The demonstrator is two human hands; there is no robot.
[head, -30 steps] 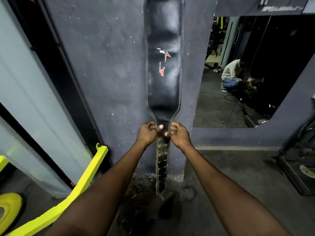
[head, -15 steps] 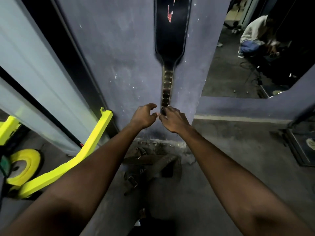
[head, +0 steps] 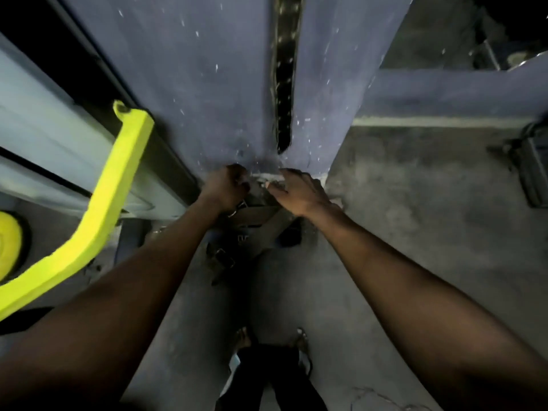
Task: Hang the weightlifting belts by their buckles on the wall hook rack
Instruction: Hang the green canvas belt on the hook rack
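Note:
A black belt's studded strap tail (head: 283,84) hangs down the blue-grey wall, its end just above the floor; its buckle and the hook rack are out of view above. A pile of dark belts (head: 255,216) with metal buckles (head: 223,256) lies on the floor at the foot of the wall. My left hand (head: 226,188) is curled shut on the top edge of a belt in the pile. On the pile's right side rests my right hand (head: 298,192), its fingers spread and holding nothing.
A yellow metal frame bar (head: 118,185) slants along the left, with a yellow weight plate (head: 9,244) behind it. The concrete floor (head: 415,232) stretches to the right. A dark case (head: 533,170) sits at the right edge. My feet (head: 269,342) stand below the pile.
Both hands have let go of the hanging belt's strap and dropped to the pile on the floor. My view has tilted down, so the hanging belt's wide part has left the frame.

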